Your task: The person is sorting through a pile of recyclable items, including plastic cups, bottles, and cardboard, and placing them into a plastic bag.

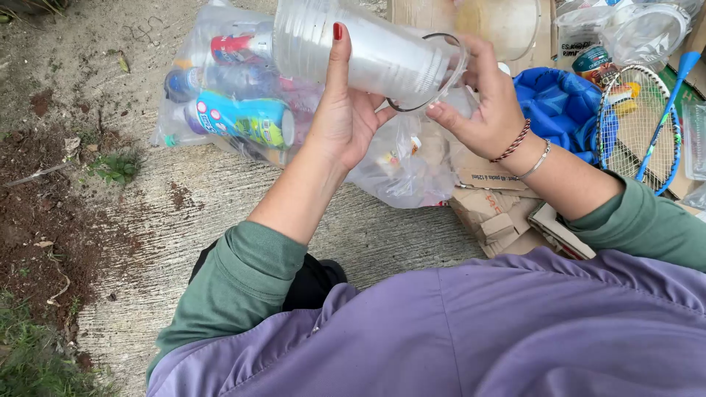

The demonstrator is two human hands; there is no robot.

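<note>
My left hand (343, 110) grips a stack of clear plastic cups (360, 50), held on its side above the ground. At the stack's open rim my right hand (488, 103) touches the cup mouth with curled fingers. Just below and behind the cups lies a clear plastic bag (243, 103) filled with plastic bottles, one blue and green. A second crumpled clear bag (408, 165) sits under my hands.
Flattened cardboard pieces (496, 213) lie on the concrete to the right. A blue bag (559, 106), a badminton racket (636, 125) and clear plastic containers (632, 33) are at the upper right. Bare soil and grass (37, 220) border the left.
</note>
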